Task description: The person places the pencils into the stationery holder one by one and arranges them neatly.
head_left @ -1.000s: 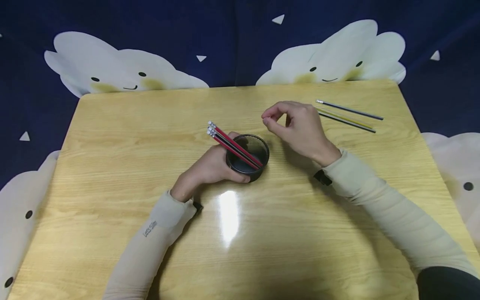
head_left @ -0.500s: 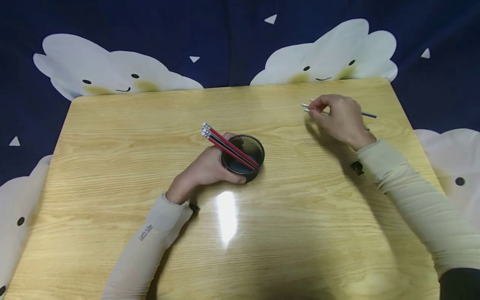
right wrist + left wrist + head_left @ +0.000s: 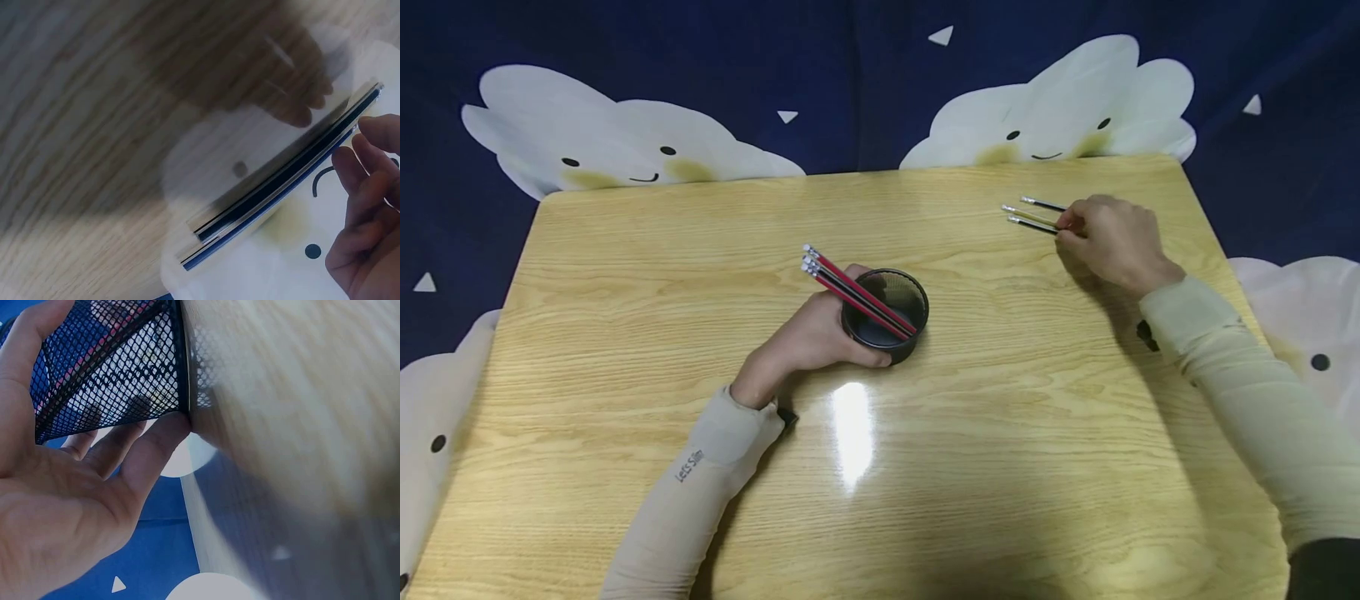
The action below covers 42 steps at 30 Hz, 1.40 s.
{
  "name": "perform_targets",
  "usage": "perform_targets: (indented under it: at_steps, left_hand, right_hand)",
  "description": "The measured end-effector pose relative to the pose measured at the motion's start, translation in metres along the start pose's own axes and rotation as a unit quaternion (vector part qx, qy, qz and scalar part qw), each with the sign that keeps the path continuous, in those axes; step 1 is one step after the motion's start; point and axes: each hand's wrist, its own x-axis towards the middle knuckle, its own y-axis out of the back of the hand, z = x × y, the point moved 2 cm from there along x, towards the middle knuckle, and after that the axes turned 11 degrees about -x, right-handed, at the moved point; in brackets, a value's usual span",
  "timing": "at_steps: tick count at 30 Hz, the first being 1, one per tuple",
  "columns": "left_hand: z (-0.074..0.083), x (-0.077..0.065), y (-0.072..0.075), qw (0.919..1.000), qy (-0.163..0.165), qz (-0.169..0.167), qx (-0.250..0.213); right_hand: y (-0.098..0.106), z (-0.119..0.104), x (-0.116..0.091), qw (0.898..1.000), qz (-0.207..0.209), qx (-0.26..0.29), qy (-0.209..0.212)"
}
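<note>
My left hand (image 3: 816, 333) grips a black mesh pencil cup (image 3: 887, 357) around its side, thumb at the front; the left wrist view shows the fingers behind the mesh (image 3: 134, 384). Several red-and-black pencils (image 3: 859, 293) lean in the cup, their white erasers sticking out to the left. At the back right lie a yellow pencil (image 3: 1030, 215) and two dark pencils, the nearer dark pencil (image 3: 1036, 225) and the farther dark pencil (image 3: 1043, 202). My right hand (image 3: 1116, 242) is over them, fingertips right beside the pencils in the right wrist view, hiding their far ends from the head view.
The wooden table (image 3: 970, 467) has a bright light reflection (image 3: 853, 433) in front of the cup. A dark blue curtain (image 3: 715, 50) with white clouds hangs behind the table's back edge.
My right hand has moved from beside the cup rightward to the loose pencils, then farther along them, uncovering their eraser ends. My left hand keeps its hold on the cup.
</note>
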Motion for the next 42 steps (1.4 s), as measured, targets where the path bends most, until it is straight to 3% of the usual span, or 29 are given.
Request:
perform_targets:
  at_steps: [17,29,42]
  left_hand:
    - [0.000,-0.001,-0.001,1.0000,-0.003,-0.002,-0.007]
    - [0.001,-0.002,0.001,1.0000,0.002,-0.001,-0.001]
    - [0.001,-0.001,0.000,1.0000,0.005,-0.001,-0.003]
  right_hand:
    - [-0.009,0.006,0.005,0.999,-0.029,-0.029,0.007]
    - [-0.008,0.000,0.002,0.999,0.007,-0.030,0.018]
    - [0.015,-0.040,-0.015,0.996,0.050,0.022,0.070]
